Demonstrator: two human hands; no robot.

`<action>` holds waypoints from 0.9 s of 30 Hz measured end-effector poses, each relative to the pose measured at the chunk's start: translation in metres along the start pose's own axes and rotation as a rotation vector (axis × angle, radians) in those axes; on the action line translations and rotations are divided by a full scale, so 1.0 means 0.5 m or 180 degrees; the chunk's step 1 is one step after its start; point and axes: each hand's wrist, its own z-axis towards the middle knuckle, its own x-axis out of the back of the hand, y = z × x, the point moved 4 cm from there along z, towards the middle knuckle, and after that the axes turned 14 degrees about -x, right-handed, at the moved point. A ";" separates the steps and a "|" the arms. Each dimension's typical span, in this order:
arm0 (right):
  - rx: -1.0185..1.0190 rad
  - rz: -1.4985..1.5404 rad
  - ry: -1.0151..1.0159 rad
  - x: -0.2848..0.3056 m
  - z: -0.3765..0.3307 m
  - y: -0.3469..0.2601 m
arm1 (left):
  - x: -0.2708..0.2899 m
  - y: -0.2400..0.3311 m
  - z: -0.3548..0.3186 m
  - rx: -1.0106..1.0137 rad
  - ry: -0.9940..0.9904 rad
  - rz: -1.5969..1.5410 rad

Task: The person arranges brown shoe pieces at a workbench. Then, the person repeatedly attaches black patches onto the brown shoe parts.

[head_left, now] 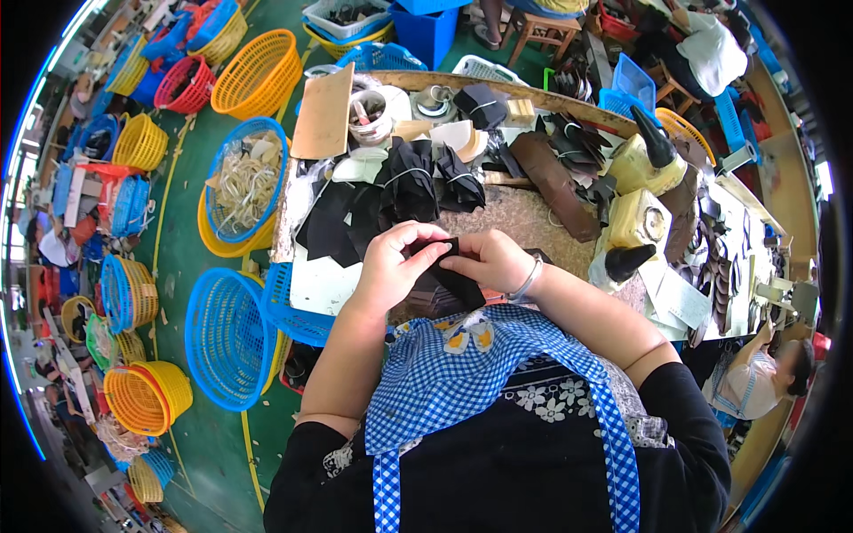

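Observation:
Close together over the near edge of the worktable, both hands pinch a small black piece of flat material, leather or cloth. My left hand has its thumb and fingers closed on the piece's left side. On its right side, my right hand grips with thumb and forefinger, a bracelet round the wrist. Just beyond my hands lie tied bundles of black pieces and loose black sheets. Dark brown pieces are stacked below my hands, partly hidden by them.
On the right of the table stand two yellow blocks with black horn-shaped tops. A brown strip lies beside them. At the back left is a tub. A blue basket stands on the green floor; another person sits at far right.

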 end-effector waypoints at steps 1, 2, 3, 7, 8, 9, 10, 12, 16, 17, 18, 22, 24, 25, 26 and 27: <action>-0.0006 -0.0003 0.0009 0.001 0.001 0.007 | 0.000 -0.001 0.003 0.0149 0.0012 0.0148; -0.0248 0.1166 -0.0352 -0.002 0.005 0.025 | -0.001 -0.002 0.006 0.0297 0.0021 0.0295; -0.0485 0.2337 -0.0719 -0.005 0.004 0.037 | 0.003 0.006 0.009 0.0199 0.0253 0.0310; -0.1032 0.3144 -0.0541 -0.012 -0.002 0.075 | -0.006 -0.013 -0.002 0.0054 0.0777 -0.0595; -0.1001 0.3228 -0.0367 -0.019 0.000 0.082 | -0.012 -0.016 -0.004 0.0072 0.0909 -0.0906; -0.1003 0.3229 -0.0372 -0.018 -0.006 0.072 | -0.015 -0.018 -0.007 0.0076 0.0912 -0.0904; -0.0759 0.2996 -0.0336 -0.007 -0.016 0.051 | -0.015 -0.019 -0.010 -0.0010 0.1011 -0.0810; -0.0516 0.2763 -0.0303 -0.003 -0.022 0.040 | -0.015 -0.013 -0.010 -0.0094 0.1109 -0.0712; -0.0960 0.3273 -0.0293 -0.018 -0.009 0.063 | -0.028 -0.010 -0.011 0.0103 0.0938 -0.1358; -0.1105 0.3803 -0.0351 -0.023 -0.005 0.067 | -0.033 -0.013 -0.015 0.0070 0.0856 -0.1615; -0.1108 0.3806 -0.0353 -0.025 -0.004 0.067 | -0.032 -0.013 -0.020 0.0033 0.0761 -0.1639; -0.0437 0.1758 0.0356 -0.008 0.006 0.057 | -0.022 -0.005 -0.031 -0.0228 0.0584 -0.1472; -0.0564 0.1635 0.0542 -0.008 0.014 0.064 | -0.005 -0.012 -0.031 -0.0296 0.1213 -0.0585; -0.0562 0.1631 0.0540 -0.006 0.019 0.064 | 0.005 -0.013 -0.030 -0.0333 0.1521 -0.0135; -0.0788 0.2145 0.0839 0.004 0.022 0.073 | 0.028 0.010 -0.027 -0.0860 0.1695 0.1361; -0.1030 0.2670 0.1165 0.014 0.024 0.089 | 0.021 0.060 -0.017 -0.1285 0.1737 0.2310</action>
